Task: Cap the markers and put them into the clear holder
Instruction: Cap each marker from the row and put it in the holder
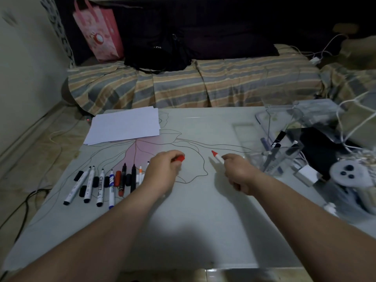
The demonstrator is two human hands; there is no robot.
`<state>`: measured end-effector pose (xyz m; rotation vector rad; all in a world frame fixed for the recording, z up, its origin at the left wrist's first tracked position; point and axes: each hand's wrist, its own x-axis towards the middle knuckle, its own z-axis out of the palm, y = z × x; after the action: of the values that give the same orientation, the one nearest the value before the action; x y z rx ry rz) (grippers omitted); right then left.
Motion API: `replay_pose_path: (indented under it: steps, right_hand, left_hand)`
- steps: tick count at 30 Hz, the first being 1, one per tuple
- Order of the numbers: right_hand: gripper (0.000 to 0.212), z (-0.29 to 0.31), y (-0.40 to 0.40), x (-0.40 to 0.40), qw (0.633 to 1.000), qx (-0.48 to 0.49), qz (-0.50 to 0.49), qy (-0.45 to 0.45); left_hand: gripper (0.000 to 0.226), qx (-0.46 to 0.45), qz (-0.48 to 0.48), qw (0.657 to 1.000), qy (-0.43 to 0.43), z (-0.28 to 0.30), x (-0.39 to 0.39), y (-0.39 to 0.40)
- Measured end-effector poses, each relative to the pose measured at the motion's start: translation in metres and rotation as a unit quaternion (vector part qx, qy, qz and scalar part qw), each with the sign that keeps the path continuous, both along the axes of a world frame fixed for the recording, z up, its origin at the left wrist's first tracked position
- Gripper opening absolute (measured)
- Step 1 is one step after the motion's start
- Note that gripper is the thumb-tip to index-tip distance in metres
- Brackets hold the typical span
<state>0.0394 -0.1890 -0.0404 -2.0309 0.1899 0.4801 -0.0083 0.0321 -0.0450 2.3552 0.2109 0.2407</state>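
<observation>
Held apart, the red cap point(180, 158) in the left grip point(162, 171) at nine o'clock and the uncapped marker point(217, 157) in the right grip point(237, 169) could be misaligned, inking fingers.

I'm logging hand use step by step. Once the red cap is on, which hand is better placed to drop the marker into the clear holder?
Right. The right hand already holds the red marker, and the clear holder stands just to its right. The left hand holds only the red cap, farther away.
</observation>
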Motion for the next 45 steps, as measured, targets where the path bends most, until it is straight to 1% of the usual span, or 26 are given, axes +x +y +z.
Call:
replay_pose_path:
  steps: [2, 4, 6, 7, 9, 10, 11, 12, 16, 18, 21, 24, 26, 29, 31, 33, 36, 38, 41, 43, 45]
  right_hand:
    - [0.028, 0.009, -0.006, 0.001, 0.996, -0.033, 0.008, -0.080]
    - [0.033, 0.018, -0.011, -0.002, 0.983, -0.058, 0.026, -0.171]
    - [0.023, 0.023, -0.017, -0.004, 0.968, -0.059, 0.065, -0.237]
    - [0.018, 0.025, -0.020, -0.005, 0.953, -0.095, 0.098, -0.270]
    - [0.019, 0.028, -0.026, -0.008, 0.895, -0.217, 0.149, -0.360]
    - [0.022, 0.030, -0.028, -0.009, 0.865, -0.260, 0.163, -0.396]
    - [0.023, 0.034, -0.029, -0.011, 0.852, -0.279, 0.166, -0.412]
    - [0.022, 0.037, -0.029, -0.013, 0.846, -0.281, 0.164, -0.422]
    - [0.019, 0.038, -0.026, -0.016, 0.820, -0.313, 0.166, -0.450]
    - [0.020, 0.037, -0.026, -0.016, 0.819, -0.317, 0.166, -0.449]
    - [0.020, 0.038, -0.025, -0.017, 0.814, -0.322, 0.166, -0.454]
    - [0.019, 0.037, -0.021, -0.019, 0.797, -0.329, 0.172, -0.477]
    - [0.022, 0.035, -0.016, -0.020, 0.794, -0.317, 0.178, -0.488]
    - [0.028, 0.033, -0.010, -0.021, 0.785, -0.305, 0.179, -0.509]
    - [0.031, 0.032, -0.009, -0.021, 0.785, -0.293, 0.175, -0.517]
    - [0.035, 0.032, -0.009, -0.022, 0.793, -0.273, 0.182, -0.513]
    - [0.039, 0.035, -0.009, -0.025, 0.802, -0.260, 0.198, -0.499]
    - [0.039, 0.037, -0.009, -0.027, 0.803, -0.264, 0.204, -0.493]
    - [0.028, 0.042, -0.010, -0.031, 0.805, -0.283, 0.205, -0.479]
    - [0.019, 0.047, -0.011, -0.036, 0.806, -0.310, 0.208, -0.459]
    - [0.016, 0.058, -0.016, -0.039, 0.799, -0.355, 0.216, -0.435]
  left_hand:
    - [0.031, -0.068, 0.008, 0.998, -0.009, 0.005, -0.003, -0.001]
    - [0.032, -0.147, 0.007, 0.989, -0.013, 0.007, -0.005, -0.003]
    - [0.031, -0.188, 0.002, 0.982, -0.024, 0.010, -0.005, -0.006]
    - [0.031, -0.199, 0.001, 0.980, -0.029, 0.010, -0.003, -0.007]
    - [0.031, -0.214, 0.005, 0.976, -0.034, 0.011, -0.001, -0.007]
    - [0.030, -0.217, 0.010, 0.975, -0.035, 0.011, -0.001, -0.008]
    - [0.028, -0.220, 0.014, 0.975, -0.036, 0.011, 0.000, -0.008]
    - [0.027, -0.220, 0.017, 0.975, -0.038, 0.012, 0.000, -0.009]
    - [0.025, -0.190, 0.004, 0.980, -0.052, 0.021, -0.003, -0.016]
    - [0.026, -0.162, -0.013, 0.985, -0.063, 0.025, -0.005, -0.020]
    - [0.026, -0.104, -0.036, 0.990, -0.084, 0.027, -0.007, -0.024]
    - [0.028, -0.048, -0.056, 0.992, -0.101, 0.028, -0.007, -0.025]
    - [0.031, 0.012, -0.093, 0.989, -0.118, 0.029, -0.007, -0.027]
    - [0.026, 0.150, -0.140, 0.970, -0.129, 0.031, -0.007, -0.031]
    - [0.022, 0.198, -0.140, 0.965, -0.097, 0.037, -0.007, -0.035]
    - [0.021, 0.221, -0.147, 0.961, -0.072, 0.043, -0.010, -0.040]
    - [0.018, 0.219, -0.159, 0.960, -0.075, 0.047, -0.013, -0.046]
    - [0.017, 0.210, -0.164, 0.962, -0.061, 0.047, -0.014, -0.045]
    - [0.016, 0.187, -0.173, 0.965, -0.058, 0.043, -0.013, -0.045]
    - [0.014, 0.140, -0.183, 0.971, -0.061, 0.037, -0.012, -0.047]
    - [0.014, 0.053, -0.190, 0.979, -0.051, 0.032, -0.013, -0.051]
